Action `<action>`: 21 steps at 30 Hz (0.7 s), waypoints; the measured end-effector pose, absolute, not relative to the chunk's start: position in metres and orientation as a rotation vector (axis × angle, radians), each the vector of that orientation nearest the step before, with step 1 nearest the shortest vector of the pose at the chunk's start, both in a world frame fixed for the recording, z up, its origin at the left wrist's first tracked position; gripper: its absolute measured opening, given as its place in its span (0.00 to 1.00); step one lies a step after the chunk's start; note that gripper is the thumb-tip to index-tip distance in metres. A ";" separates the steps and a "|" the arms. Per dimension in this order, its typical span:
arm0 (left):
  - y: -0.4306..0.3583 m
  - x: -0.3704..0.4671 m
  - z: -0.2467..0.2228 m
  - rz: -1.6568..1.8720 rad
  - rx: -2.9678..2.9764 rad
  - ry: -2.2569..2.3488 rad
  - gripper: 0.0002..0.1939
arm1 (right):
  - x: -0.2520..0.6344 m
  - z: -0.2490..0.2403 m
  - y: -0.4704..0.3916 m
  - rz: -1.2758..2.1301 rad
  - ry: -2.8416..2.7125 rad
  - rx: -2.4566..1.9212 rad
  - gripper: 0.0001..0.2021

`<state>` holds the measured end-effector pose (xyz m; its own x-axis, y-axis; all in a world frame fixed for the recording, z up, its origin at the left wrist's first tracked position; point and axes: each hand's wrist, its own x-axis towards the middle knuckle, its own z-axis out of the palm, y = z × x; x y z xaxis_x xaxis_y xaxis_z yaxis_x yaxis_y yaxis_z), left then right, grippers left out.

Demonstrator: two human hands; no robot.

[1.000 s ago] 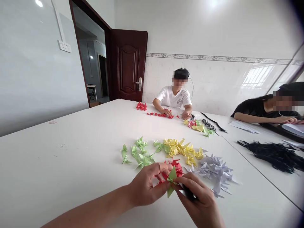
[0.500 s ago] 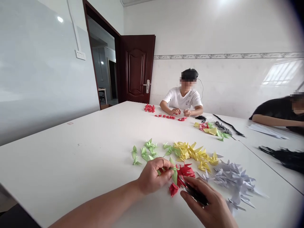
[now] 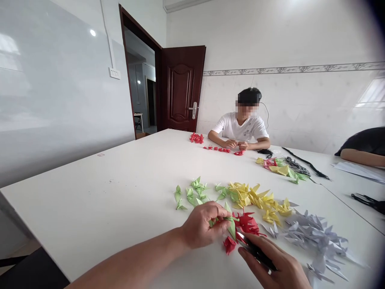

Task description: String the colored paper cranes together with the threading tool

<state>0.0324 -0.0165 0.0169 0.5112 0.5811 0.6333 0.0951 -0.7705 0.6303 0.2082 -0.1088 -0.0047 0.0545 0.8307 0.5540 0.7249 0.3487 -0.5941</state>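
Observation:
My left hand (image 3: 204, 224) pinches a light green paper crane (image 3: 231, 229) between thumb and fingers, above the table. In my right hand (image 3: 278, 261) is a black-handled tool with a pointed metal tip (image 3: 258, 252); its exact kind is hard to make out. The tip is close to the lower end of the green crane. Right behind the crane lies a cluster of red paper cranes (image 3: 248, 222), and a single red crane (image 3: 229, 245) sits just below it. Yellow paper cranes (image 3: 251, 196) are heaped farther back, with white ones (image 3: 319, 237) to the right.
Loose green cranes (image 3: 197, 186) lie behind my left hand on the white table (image 3: 120, 212). Across it, a person in a white shirt (image 3: 243, 126) handles a row of red cranes (image 3: 222, 149). Black cords (image 3: 305, 160) and a dark sleeve (image 3: 365, 140) are at right.
The view has swung left, so everything appears farther right. My left hand still holds the green crane, and the black-handled tool stays in my right hand close to it.

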 end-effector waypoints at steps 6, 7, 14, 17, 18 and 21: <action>-0.006 0.027 0.018 1.255 2.307 0.584 0.08 | 0.206 0.000 -0.110 0.276 -1.734 -1.445 0.15; -0.003 0.027 0.018 1.261 2.335 0.592 0.07 | 0.206 0.000 -0.110 0.282 -1.750 -1.464 0.14; 0.004 0.025 0.014 1.277 2.456 0.646 0.09 | 0.206 0.004 -0.109 0.360 -1.852 -1.546 0.12; 0.003 0.027 0.013 1.245 2.472 0.627 0.11 | 0.204 0.006 -0.110 0.361 -1.902 -1.573 0.12; 0.003 0.027 0.012 1.239 2.476 0.626 0.11 | 0.203 0.007 -0.110 0.361 -1.922 -1.585 0.11; 0.005 0.027 0.011 1.220 2.483 0.628 0.10 | 0.201 0.009 -0.111 0.377 -1.981 -1.637 0.11</action>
